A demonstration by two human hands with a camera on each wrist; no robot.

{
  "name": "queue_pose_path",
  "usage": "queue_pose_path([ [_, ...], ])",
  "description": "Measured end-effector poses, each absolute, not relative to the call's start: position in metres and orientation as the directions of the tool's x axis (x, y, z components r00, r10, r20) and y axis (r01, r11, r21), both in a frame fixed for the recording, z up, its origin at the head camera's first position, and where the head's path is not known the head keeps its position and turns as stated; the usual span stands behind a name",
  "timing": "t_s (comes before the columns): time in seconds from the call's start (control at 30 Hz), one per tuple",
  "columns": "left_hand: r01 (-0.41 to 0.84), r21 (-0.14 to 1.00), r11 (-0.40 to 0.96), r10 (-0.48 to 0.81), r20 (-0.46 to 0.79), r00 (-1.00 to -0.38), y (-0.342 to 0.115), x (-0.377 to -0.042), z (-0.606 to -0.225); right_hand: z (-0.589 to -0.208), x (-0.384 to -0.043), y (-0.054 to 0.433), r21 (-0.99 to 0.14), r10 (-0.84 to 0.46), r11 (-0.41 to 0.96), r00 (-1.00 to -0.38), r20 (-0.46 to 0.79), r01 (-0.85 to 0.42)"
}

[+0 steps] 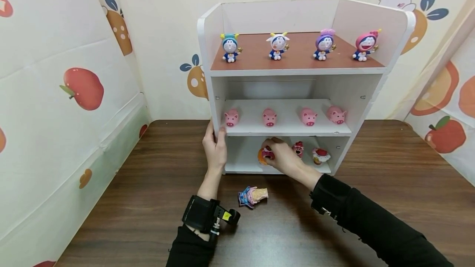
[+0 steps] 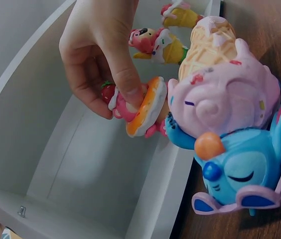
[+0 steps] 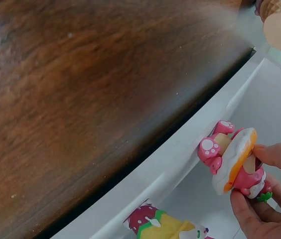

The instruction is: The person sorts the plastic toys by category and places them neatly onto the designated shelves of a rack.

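Observation:
In the bottom compartment of a white toy shelf [image 1: 287,72], my right hand [image 1: 285,158] pinches a pink bear figurine [image 3: 237,164] between thumb and fingers. It wears an orange-and-white doughnut ring and has a strawberry on its head. Its feet are close to the compartment's front lip in the right wrist view. My left hand [image 1: 215,149] grips the shelf's left side panel, thumb at the front edge. On the table before the shelf lies a blue figurine [image 2: 245,172] with a pink-topped ice-cream cone. Right of the held bear stand another pink bear figurine [image 1: 298,148] and a red-and-white-topped figurine [image 1: 320,155].
Several pink pig figurines [image 1: 269,117] line the middle level. Along the brown top level stand several blue-and-white figurines [image 1: 277,46] in animal hats. The shelf rests on a dark wooden table [image 1: 156,176] against walls covered with fruit-print sheeting [image 1: 44,94].

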State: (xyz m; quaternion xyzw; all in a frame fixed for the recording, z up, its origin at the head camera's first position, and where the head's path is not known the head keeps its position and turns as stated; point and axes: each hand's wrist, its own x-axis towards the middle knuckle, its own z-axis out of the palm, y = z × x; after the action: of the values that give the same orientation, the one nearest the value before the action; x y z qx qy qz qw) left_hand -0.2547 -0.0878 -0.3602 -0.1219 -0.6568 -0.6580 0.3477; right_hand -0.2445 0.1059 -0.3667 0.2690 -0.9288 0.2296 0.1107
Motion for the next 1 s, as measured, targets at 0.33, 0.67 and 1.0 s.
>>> queue_pose_path([
  [0.33, 0.624, 0.775, 0.097, -0.296, 0.621, -0.726, -0.088, -0.254, -0.361, -0.364, -0.241, 0.107, -0.335, -0.435, 0.773, -0.834, 0.339, -0.539],
  [0.67, 0.606, 0.787, 0.112, -0.295, 0.609, -0.736, -0.088, -0.254, -0.36, -0.356, -0.215, 0.117, -0.266, -0.432, 0.76, -0.767, 0.474, -0.593],
  [1.0, 0.62, 0.778, 0.104, -0.301, 0.619, -0.726, -0.088, -0.256, -0.361, -0.329, -0.176, 0.13, -0.277, -0.364, 0.631, -0.592, 0.719, -0.725],
])
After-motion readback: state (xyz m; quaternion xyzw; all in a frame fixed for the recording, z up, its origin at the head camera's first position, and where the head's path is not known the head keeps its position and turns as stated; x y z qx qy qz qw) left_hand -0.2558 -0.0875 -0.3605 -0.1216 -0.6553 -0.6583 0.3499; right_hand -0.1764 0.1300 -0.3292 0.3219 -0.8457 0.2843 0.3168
